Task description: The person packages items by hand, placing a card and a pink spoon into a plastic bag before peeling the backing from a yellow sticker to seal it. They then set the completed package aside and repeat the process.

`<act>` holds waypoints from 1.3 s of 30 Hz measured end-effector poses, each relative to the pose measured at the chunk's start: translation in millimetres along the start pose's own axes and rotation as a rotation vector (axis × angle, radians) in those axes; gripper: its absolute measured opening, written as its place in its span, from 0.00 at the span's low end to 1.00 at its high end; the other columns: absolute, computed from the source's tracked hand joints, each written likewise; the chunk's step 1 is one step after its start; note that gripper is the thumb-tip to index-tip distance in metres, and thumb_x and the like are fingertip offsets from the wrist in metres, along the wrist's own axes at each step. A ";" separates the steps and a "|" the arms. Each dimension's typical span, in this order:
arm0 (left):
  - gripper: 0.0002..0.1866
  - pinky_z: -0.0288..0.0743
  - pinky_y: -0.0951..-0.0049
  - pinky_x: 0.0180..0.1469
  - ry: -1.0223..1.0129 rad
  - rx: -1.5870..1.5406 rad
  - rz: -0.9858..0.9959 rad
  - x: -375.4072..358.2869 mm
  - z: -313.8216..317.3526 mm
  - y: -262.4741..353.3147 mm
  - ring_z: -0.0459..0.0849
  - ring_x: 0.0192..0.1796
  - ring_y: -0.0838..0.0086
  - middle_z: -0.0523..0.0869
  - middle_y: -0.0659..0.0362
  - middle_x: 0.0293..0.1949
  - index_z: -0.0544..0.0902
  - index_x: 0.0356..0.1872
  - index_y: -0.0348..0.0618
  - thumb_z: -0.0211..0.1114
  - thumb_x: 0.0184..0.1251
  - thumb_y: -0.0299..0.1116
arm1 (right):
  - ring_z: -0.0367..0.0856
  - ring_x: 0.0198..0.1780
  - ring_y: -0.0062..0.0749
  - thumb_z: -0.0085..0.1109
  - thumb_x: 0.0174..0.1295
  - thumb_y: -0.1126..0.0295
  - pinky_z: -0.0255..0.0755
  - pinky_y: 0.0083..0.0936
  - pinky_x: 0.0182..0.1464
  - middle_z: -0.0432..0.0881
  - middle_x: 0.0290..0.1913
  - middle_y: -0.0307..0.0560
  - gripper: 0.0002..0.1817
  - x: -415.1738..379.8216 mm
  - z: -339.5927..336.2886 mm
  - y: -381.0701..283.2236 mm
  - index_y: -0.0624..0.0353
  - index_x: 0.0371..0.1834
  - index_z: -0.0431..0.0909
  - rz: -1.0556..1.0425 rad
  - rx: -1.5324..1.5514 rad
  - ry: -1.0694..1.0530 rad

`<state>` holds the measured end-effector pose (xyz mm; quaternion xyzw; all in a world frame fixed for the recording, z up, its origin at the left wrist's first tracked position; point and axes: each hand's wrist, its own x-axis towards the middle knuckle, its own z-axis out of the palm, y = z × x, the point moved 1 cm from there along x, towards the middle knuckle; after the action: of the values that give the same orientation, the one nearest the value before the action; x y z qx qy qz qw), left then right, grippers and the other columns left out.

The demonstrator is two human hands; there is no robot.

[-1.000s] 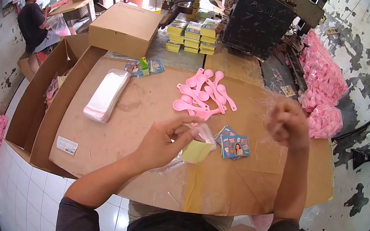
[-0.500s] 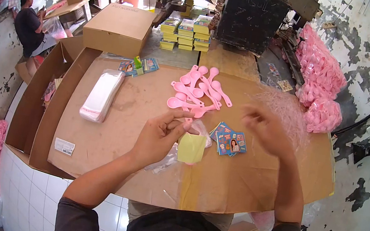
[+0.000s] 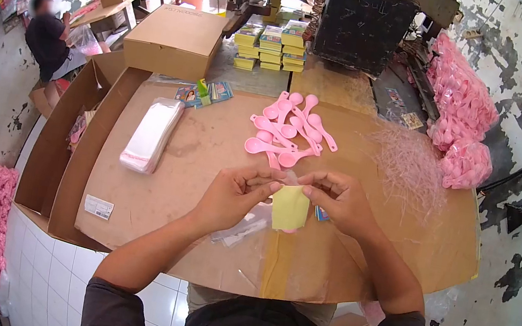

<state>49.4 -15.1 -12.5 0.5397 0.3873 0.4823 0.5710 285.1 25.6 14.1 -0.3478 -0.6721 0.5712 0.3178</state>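
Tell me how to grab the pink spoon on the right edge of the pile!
I'd pinch the pink spoon by the end of its handle, coming in from the right. That end slants out of the pile, toward the person's right and body, over bare cardboard, so fingers probably fit around it easily. Its bowl lies closer to the other spoons, where you might bump them.

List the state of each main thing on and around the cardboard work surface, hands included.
Left hand: pinching near yellow card's upper left corner
Right hand: pinching near its upper right
Yellow card: held, clear plastic at top
Pink spoons: loosely heaped
Clear bags: stacked
Lidded box: shut
Long box: open
Card stacks: piled
Pink strands: loose
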 end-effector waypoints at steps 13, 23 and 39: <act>0.13 0.83 0.73 0.54 -0.080 0.256 0.167 -2.2 -5.9 1.5 0.87 0.51 0.77 0.91 0.55 0.51 0.88 0.57 0.34 0.63 0.76 0.21 | 0.84 0.37 0.17 0.66 0.71 0.74 0.78 0.19 0.42 0.89 0.40 0.39 0.08 1.1 -16.6 29.0 0.65 0.50 0.88 0.010 0.125 0.005; 0.14 0.85 0.74 0.52 -0.065 0.087 0.002 2.0 -7.3 -0.8 0.90 0.47 0.77 0.93 0.55 0.49 0.88 0.57 0.34 0.67 0.78 0.30 | 0.86 0.41 0.21 0.67 0.70 0.74 0.80 0.21 0.45 0.90 0.42 0.43 0.10 1.5 -18.1 29.3 0.68 0.50 0.87 -0.003 0.084 -0.022; 0.15 0.84 0.78 0.50 -0.061 0.144 -0.047 3.7 -8.0 0.1 0.89 0.45 0.80 0.92 0.57 0.49 0.86 0.60 0.32 0.68 0.76 0.26 | 0.86 0.45 0.22 0.65 0.72 0.76 0.82 0.24 0.49 0.88 0.46 0.43 0.15 1.9 -7.0 25.0 0.67 0.59 0.80 -0.128 0.116 -0.003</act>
<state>42.5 -9.7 -13.0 0.5847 0.4159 0.4229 0.5535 292.4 33.7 -9.6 -0.2843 -0.6594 0.5881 0.3722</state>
